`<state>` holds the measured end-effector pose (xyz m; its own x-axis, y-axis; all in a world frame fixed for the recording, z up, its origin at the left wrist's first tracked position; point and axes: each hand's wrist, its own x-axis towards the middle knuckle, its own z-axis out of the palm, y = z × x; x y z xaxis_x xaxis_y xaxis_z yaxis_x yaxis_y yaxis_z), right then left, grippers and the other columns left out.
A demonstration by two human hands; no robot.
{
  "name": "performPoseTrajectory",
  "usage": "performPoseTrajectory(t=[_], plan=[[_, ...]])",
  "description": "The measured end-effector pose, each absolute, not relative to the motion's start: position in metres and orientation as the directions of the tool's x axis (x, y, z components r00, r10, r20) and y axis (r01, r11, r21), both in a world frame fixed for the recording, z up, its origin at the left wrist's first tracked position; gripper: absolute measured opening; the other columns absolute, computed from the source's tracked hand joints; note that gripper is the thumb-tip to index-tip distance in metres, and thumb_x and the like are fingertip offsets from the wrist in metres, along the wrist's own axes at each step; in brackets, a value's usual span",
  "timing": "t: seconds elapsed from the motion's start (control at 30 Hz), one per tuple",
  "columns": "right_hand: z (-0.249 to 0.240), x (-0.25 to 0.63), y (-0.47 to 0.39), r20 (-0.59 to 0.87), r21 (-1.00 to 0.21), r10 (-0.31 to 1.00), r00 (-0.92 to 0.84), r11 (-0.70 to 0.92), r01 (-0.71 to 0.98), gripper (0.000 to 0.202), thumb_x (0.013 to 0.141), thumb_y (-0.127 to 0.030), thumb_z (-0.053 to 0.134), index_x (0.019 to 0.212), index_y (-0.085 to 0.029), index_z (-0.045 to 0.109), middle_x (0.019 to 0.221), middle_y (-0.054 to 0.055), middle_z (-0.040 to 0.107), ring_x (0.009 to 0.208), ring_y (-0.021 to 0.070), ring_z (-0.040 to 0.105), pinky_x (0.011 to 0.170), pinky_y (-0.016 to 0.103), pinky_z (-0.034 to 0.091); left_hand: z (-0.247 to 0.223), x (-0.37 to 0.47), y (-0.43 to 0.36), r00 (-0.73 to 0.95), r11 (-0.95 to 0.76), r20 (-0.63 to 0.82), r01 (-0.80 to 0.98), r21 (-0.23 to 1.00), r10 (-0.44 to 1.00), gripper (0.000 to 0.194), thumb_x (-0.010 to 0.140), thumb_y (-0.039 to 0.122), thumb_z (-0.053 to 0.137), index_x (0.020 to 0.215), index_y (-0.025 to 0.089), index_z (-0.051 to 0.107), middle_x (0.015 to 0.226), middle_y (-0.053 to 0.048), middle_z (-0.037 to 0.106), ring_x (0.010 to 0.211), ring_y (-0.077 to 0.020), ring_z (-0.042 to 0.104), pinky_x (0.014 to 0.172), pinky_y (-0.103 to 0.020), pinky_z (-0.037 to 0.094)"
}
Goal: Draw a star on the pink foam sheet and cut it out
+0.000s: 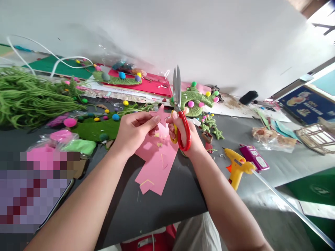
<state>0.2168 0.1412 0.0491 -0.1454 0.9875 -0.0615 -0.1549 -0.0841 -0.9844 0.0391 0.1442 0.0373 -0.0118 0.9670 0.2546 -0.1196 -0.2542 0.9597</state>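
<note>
My left hand (140, 130) pinches a small pink paper star (161, 115) between thumb and fingers. Around my right hand (184, 130) sits a pair of scissors (177, 89) with one red and one yellow handle loop, its blades pointing up and only slightly apart. The right fingertips come close to the star's right side; whether they touch it I cannot tell. Beneath both hands, pink paper (157, 170) with cut edges lies on the dark table, with small scraps on top.
A yellow glue gun (237, 165) with a long clear stick lies right, beside a purple packet (253, 157). Green yarn (31, 99) is heaped at the left. Behind are green pieces (196, 99) with coloured pompoms and a red sheet (154, 85). Bagged pink and green material (81, 146) lies left.
</note>
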Motion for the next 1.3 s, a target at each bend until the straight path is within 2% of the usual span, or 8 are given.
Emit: performPoseTrajectory(t=[0.1, 0.23, 0.43, 0.6, 0.77, 0.93, 1.07, 1.3], plan=[[0.048, 0.223, 0.146, -0.045, -0.986, 0.992, -0.117, -0.063, -0.154, 0.047, 0.084, -0.059, 0.082, 0.076, -0.022, 0.056, 0.065, -0.004, 0.050, 0.053, 0.0097, 0.046, 0.049, 0.026, 0.033, 0.039, 0.041, 0.140, 0.116, -0.215, 0.219, -0.047, 0.976, 0.969, 0.020, 0.083, 0.034, 0.086, 0.070, 0.021, 0.078, 0.064, -0.001, 0.070, 0.057, -0.0124, 0.062, 0.056, -0.025, 0.050], [0.047, 0.231, 0.149, -0.028, -0.997, 0.978, -0.207, -0.043, -0.069, 0.032, 0.086, -0.045, 0.082, 0.079, -0.022, 0.061, 0.061, -0.004, 0.049, 0.051, 0.0104, 0.046, 0.048, 0.027, 0.035, 0.041, 0.042, 0.137, 0.246, -0.149, 0.156, -0.047, 0.988, 0.957, 0.018, 0.084, 0.035, 0.086, 0.073, 0.022, 0.080, 0.066, -0.003, 0.071, 0.057, -0.0129, 0.062, 0.055, -0.025, 0.050], [0.050, 0.231, 0.147, -0.030, -0.999, 0.971, -0.236, -0.039, -0.036, 0.021, 0.087, -0.033, 0.076, 0.079, -0.021, 0.061, 0.063, -0.004, 0.050, 0.052, 0.0103, 0.045, 0.050, 0.029, 0.036, 0.045, 0.041, 0.136, 0.264, -0.158, 0.147, 0.020, 0.987, 0.953, 0.022, 0.086, 0.031, 0.081, 0.066, 0.023, 0.077, 0.064, -0.002, 0.069, 0.059, -0.0125, 0.061, 0.057, -0.025, 0.047], [0.051, 0.227, 0.143, 0.038, -0.999, 0.976, -0.215, 0.032, -0.032, 0.024, 0.088, -0.037, 0.075, 0.078, -0.022, 0.060, 0.061, -0.004, 0.048, 0.051, 0.0110, 0.045, 0.051, 0.029, 0.036, 0.042, 0.044, 0.136, 0.230, -0.171, 0.185, -0.080, 0.982, 0.955, 0.019, 0.087, 0.028, 0.079, 0.068, 0.023, 0.077, 0.061, -0.002, 0.065, 0.057, -0.0137, 0.060, 0.058, -0.029, 0.049], [0.048, 0.221, 0.142, 0.078, -0.996, 0.983, -0.166, 0.071, -0.045, 0.023, 0.090, -0.034, 0.071, 0.075, -0.022, 0.058, 0.061, -0.004, 0.052, 0.051, 0.0113, 0.046, 0.053, 0.030, 0.039, 0.042, 0.054, 0.131, 0.186, -0.143, 0.170, -0.149, 0.978, 0.968, 0.021, 0.087, 0.026, 0.077, 0.068, 0.020, 0.073, 0.067, -0.004, 0.068, 0.060, -0.0148, 0.064, 0.060, -0.029, 0.052], [0.048, 0.213, 0.138, 0.056, -0.992, 0.996, -0.072, 0.048, -0.113, 0.022, 0.089, -0.037, 0.074, 0.080, -0.022, 0.061, 0.064, -0.003, 0.055, 0.054, 0.0127, 0.050, 0.054, 0.030, 0.040, 0.045, 0.063, 0.126, 0.098, -0.135, 0.153, -0.166, 0.977, 0.983, 0.023, 0.089, 0.037, 0.080, 0.075, 0.020, 0.075, 0.069, -0.003, 0.069, 0.062, -0.0165, 0.067, 0.059, -0.030, 0.055], [0.057, 0.214, 0.133, 0.047, -0.999, 0.998, -0.052, 0.048, 0.011, 0.028, 0.089, -0.041, 0.076, 0.081, -0.021, 0.060, 0.066, -0.004, 0.052, 0.059, 0.0119, 0.046, 0.058, 0.030, 0.037, 0.048, 0.057, 0.127, 0.015, -0.151, 0.154, -0.131, 0.980, 0.988, 0.018, 0.086, 0.031, 0.083, 0.074, 0.020, 0.075, 0.067, -0.001, 0.070, 0.061, -0.0148, 0.066, 0.060, -0.027, 0.056], [0.075, 0.229, 0.132, -0.012, -0.958, 0.970, -0.243, 0.058, 0.280, 0.049, 0.094, -0.067, 0.066, 0.080, -0.021, 0.052, 0.072, -0.003, 0.045, 0.067, 0.0128, 0.040, 0.062, 0.030, 0.033, 0.058, 0.033, 0.132, -0.212, -0.267, 0.240, -0.114, 0.957, 0.947, 0.009, 0.087, 0.026, 0.080, 0.078, 0.023, 0.081, 0.070, -0.002, 0.072, 0.059, -0.0139, 0.064, 0.056, -0.027, 0.053]])
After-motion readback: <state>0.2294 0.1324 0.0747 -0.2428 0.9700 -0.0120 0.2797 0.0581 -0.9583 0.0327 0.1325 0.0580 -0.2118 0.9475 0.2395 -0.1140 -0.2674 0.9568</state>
